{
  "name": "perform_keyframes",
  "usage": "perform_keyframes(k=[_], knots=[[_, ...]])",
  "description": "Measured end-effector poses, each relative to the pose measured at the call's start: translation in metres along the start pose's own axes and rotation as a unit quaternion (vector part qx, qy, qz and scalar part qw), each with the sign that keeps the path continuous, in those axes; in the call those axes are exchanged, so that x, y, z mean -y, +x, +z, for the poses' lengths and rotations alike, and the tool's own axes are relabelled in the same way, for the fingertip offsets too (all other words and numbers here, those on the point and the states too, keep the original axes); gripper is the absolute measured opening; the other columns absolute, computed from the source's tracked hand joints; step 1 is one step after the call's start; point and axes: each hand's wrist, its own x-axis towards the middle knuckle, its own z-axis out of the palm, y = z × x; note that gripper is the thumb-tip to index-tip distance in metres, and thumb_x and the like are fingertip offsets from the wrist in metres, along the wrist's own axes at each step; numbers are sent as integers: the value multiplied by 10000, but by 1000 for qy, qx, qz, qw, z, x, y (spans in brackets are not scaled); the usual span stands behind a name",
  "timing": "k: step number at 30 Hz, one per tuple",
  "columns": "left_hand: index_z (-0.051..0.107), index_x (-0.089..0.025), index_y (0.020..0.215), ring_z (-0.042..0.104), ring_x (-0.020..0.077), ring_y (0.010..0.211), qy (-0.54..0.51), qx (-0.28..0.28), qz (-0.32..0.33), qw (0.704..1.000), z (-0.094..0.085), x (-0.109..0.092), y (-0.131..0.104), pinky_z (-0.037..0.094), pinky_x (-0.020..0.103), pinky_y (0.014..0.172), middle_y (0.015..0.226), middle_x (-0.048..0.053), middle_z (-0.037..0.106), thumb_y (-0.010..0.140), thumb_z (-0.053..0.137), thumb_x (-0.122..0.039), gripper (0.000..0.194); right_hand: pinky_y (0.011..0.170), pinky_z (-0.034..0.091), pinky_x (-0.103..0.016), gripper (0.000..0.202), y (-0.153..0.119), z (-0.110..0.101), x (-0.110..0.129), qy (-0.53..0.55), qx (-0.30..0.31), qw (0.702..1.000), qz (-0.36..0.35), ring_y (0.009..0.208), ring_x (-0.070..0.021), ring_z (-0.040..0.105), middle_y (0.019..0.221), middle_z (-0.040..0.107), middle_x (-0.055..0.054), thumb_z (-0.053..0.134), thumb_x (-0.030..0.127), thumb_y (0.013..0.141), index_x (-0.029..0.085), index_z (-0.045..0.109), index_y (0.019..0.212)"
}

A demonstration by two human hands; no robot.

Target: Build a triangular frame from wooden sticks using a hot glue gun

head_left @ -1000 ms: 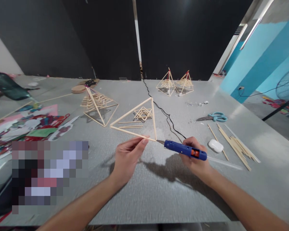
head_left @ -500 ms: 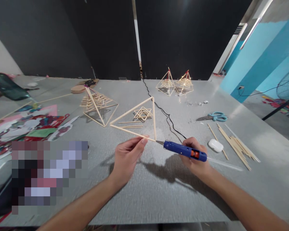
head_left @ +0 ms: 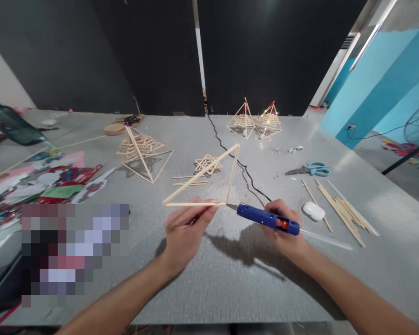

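Observation:
Pinched between the thumb and fingers of my left hand (head_left: 188,228) is a triangle of thin wooden sticks (head_left: 199,178), raised above the table and tilted. My right hand (head_left: 282,228) is wrapped round a blue glue gun (head_left: 265,218), a clear glue stick (head_left: 330,238) poking out of its back end. The gun's nozzle touches the triangle's near right corner. Behind the triangle lie a small star-shaped stick frame (head_left: 208,164) and several loose short sticks (head_left: 190,183).
A stick pyramid (head_left: 145,151) stands left, two more pyramids (head_left: 244,120) at the back. On the right are scissors (head_left: 310,169), a white case (head_left: 313,211) and several sticks (head_left: 342,211). A black cable (head_left: 242,165) crosses the table. Coloured scraps (head_left: 63,179) and a bottle (head_left: 14,123) lie left.
My left hand has tilted the triangle, its far corner swinging right and its left corner dropping nearer to me. The glue gun has stayed at the same corner.

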Motion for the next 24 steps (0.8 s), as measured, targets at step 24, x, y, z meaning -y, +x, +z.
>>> perform_keyframes(k=[24], knots=[[768,-199,1346,644,157,620,169,92,324,926,-17,-1,-1,546,297,634,814,39,803,1052,666,-105,325,482,372,-248,210,-3,2,1,10,-1,1000,-6,457,-125,486,576,553,90,614,162,730,278,566,898]])
